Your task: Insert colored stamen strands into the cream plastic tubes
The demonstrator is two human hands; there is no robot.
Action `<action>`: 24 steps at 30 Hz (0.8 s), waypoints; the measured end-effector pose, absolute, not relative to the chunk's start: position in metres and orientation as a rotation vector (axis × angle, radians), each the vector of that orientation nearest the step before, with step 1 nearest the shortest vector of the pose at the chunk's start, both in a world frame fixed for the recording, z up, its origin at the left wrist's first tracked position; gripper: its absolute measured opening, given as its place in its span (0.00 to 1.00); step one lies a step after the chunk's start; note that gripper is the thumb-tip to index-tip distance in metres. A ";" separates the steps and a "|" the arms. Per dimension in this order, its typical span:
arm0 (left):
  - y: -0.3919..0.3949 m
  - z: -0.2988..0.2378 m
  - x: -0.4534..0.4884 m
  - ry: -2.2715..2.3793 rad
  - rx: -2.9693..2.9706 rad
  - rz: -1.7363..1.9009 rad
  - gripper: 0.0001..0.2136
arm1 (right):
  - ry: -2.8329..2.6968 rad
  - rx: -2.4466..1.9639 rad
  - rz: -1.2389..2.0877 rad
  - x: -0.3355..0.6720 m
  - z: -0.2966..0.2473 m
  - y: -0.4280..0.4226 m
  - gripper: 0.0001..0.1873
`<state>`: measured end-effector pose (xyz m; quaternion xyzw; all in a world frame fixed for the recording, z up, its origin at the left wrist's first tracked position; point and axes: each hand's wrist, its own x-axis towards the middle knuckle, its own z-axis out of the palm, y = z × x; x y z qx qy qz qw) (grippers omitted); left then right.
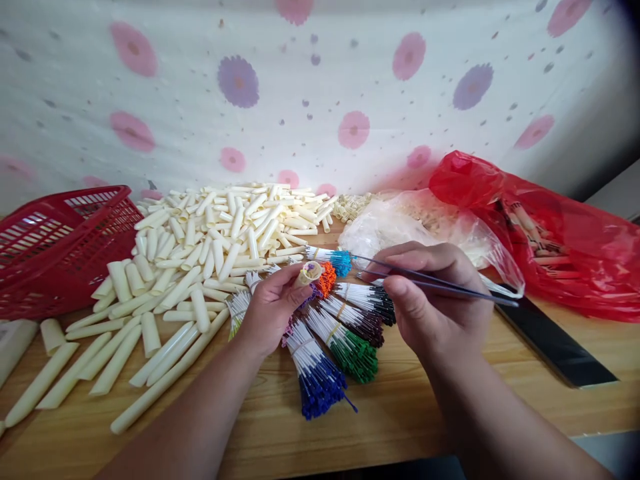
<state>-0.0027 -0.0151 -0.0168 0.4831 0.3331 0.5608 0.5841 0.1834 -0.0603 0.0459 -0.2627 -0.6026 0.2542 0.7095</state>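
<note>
My left hand (265,310) pinches a short cream tube (311,271), its open end turned up toward me with a little purple showing inside. A long pair of dark tweezers (453,288) rests in the grip of my right hand (440,313), and its tips point left toward the tube, apart from it. Below and between my hands lie bundles of thin white sticks with coloured ends: a blue bundle (317,377), a green bundle (350,343), an orange bundle (327,279), a light blue bundle (336,260) and several others. My left fingers partly cover the purple and yellow ones.
Loose cream tubes (200,253) are heaped over the left of the wooden table (400,413), beside a red basket (65,253). A clear plastic bag (395,217) and a red bag (575,247) lie at the right, near a flat black strip (555,343). A flowered curtain (300,100) hangs behind.
</note>
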 end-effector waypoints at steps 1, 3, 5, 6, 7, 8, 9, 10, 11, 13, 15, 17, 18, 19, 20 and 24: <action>-0.015 -0.017 -0.003 0.774 1.129 1.319 0.17 | -1.368 -0.583 0.524 0.182 0.045 -0.062 0.07; -0.014 -0.016 -0.003 0.764 1.123 1.338 0.16 | -1.406 -0.594 0.440 0.182 0.046 -0.063 0.05; -0.014 -0.015 -0.004 0.755 1.125 1.348 0.16 | -1.427 -0.606 0.378 0.182 0.047 -0.064 0.05; -0.014 -0.015 -0.004 0.752 1.129 1.344 0.16 | -1.445 -0.610 0.361 0.182 0.048 -0.064 0.05; -0.014 -0.014 -0.004 0.748 1.133 1.339 0.16 | -1.471 -0.612 0.352 0.181 0.049 -0.065 0.06; -0.014 -0.014 -0.005 0.742 1.139 1.333 0.16 | -1.501 -0.612 0.346 0.181 0.049 -0.065 0.06; -0.014 -0.013 -0.005 0.731 1.146 1.330 0.16 | -1.532 -0.610 0.341 0.179 0.049 -0.065 0.07; -0.015 -0.012 -0.005 0.718 1.154 1.329 0.15 | -1.560 -0.610 0.337 0.178 0.048 -0.065 0.07; -0.015 -0.011 -0.005 0.705 1.164 1.330 0.14 | -1.580 -0.612 0.330 0.177 0.047 -0.065 0.08; -0.016 -0.011 -0.005 0.687 1.186 1.336 0.14 | -1.603 -0.620 0.317 0.174 0.043 -0.063 0.09; -0.016 -0.010 -0.004 0.691 1.205 1.336 0.13 | -1.607 -0.633 0.310 0.173 0.040 -0.060 0.08; -0.016 -0.011 -0.004 0.707 1.221 1.337 0.14 | -1.608 -0.636 0.304 0.172 0.037 -0.059 0.08; -0.016 -0.011 -0.004 0.717 1.228 1.338 0.14 | -1.610 -0.631 0.300 0.172 0.036 -0.058 0.09; -0.017 -0.011 -0.004 0.726 1.235 1.339 0.14 | -1.615 -0.623 0.293 0.172 0.035 -0.058 0.09; -0.017 -0.011 -0.004 0.734 1.243 1.339 0.14 | -1.622 -0.615 0.286 0.171 0.035 -0.058 0.10; -0.017 -0.010 -0.005 0.750 1.280 1.338 0.14 | -1.611 -0.612 0.271 0.168 0.034 -0.059 0.10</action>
